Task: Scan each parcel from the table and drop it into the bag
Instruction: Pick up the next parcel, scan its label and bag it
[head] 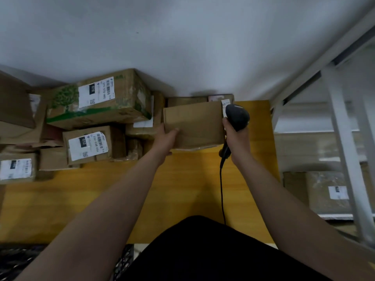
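Observation:
A plain brown cardboard parcel [195,123] is held just above the yellow table [178,191], near the wall. My left hand [165,139] grips its left edge, thumb on the top face. My right hand [238,138] is closed around the handle of a black barcode scanner [236,116], whose head sits at the parcel's right edge beside a white label [225,107] that is partly hidden. The scanner's black cable [222,195] hangs down toward my body. No bag is in view.
Several labelled cardboard parcels are piled on the table's left, among them a large green-printed box [99,100] and a smaller one [91,146]. More boxes lie behind the held parcel. A white metal shelf frame [343,142] with wrapped parcels stands at the right.

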